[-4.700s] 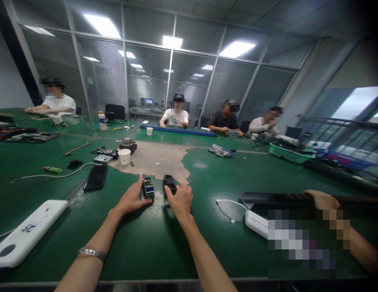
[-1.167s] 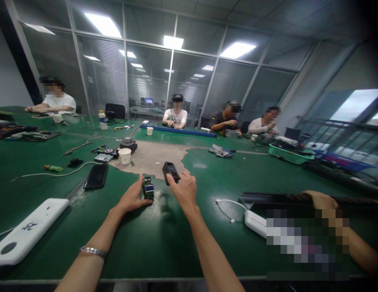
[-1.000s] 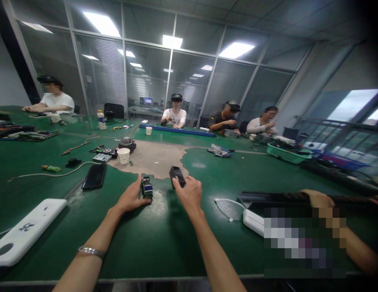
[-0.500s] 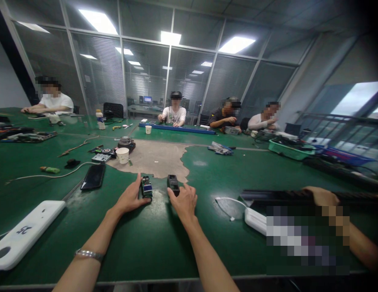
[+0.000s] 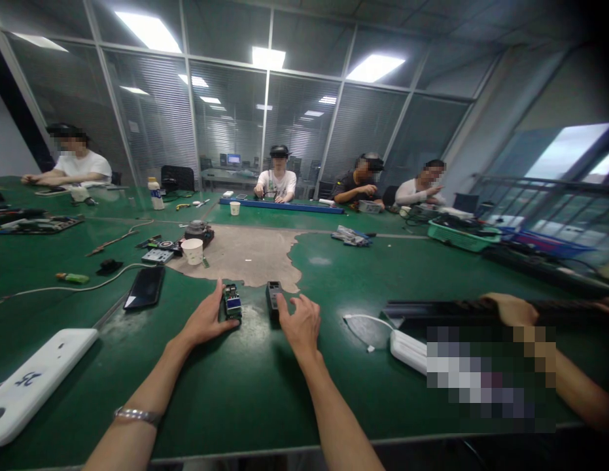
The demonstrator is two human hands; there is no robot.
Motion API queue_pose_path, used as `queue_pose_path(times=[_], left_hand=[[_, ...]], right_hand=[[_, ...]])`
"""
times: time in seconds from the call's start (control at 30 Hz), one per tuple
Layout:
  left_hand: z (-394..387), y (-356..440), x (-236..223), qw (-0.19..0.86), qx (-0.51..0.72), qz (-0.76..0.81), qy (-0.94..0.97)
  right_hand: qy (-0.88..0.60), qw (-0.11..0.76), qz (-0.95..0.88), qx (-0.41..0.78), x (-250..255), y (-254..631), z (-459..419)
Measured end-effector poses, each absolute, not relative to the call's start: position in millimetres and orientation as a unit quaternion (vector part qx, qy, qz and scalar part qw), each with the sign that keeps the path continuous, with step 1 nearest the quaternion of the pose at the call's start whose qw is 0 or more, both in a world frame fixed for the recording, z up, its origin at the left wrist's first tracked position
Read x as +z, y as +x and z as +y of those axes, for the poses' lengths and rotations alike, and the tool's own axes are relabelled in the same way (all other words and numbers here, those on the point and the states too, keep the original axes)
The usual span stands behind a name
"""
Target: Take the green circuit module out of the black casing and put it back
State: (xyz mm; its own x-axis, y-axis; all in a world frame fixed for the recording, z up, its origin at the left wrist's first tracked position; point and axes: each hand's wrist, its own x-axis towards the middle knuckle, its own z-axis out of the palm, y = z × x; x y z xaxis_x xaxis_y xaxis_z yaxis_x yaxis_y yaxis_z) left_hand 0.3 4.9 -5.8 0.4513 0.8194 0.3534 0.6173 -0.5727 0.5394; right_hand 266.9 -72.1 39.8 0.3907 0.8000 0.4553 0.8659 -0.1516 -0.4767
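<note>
My left hand (image 5: 206,319) is closed around the left side of a small green circuit board (image 5: 232,303) with a blue display, the thumb along its near end. A small black plastic housing (image 5: 273,299) rests on the green table to the right of the board, apart from it. My right hand (image 5: 301,320) is just right of the housing, fingers apart and slightly curled. Its thumb is at the housing's right side; I cannot tell whether it touches. Nothing shows between the right thumb and fingers.
A black phone (image 5: 144,288), a paper cup (image 5: 192,251) and a white numbered device (image 5: 42,386) lie to the left. On the right, another person's hand (image 5: 513,309) rests on a long black bar (image 5: 432,313) behind a white power strip (image 5: 407,352). Several people sit across the table.
The black housing has left my right hand's grip and now rests on the table. My right fingers have opened and shifted to its right. The left hand keeps the circuit board.
</note>
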Motion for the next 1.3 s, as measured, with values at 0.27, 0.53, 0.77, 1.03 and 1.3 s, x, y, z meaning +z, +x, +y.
queue_pose_path(times=[0.27,0.53,0.77,1.03,1.3], left_hand=[[5,0,-6,0.173,0.297,0.433,0.834],[6,-1,-8,0.182,0.306,0.434,0.828],[7,0,-9,0.182,0.311,0.433,0.827],[6,0,-9,0.179,0.320,0.429,0.826],[7,-1,-12,0.196,0.343,0.407,0.824]], right_hand=[[-0.762,0.275,-0.581,-0.079,38,255,-76],[-0.759,0.286,-0.582,-0.055,42,256,-74],[-0.704,0.355,-0.615,0.004,72,224,-78],[-0.703,0.321,-0.634,0.022,80,174,-74],[-0.708,0.300,-0.639,0.021,84,158,-65]])
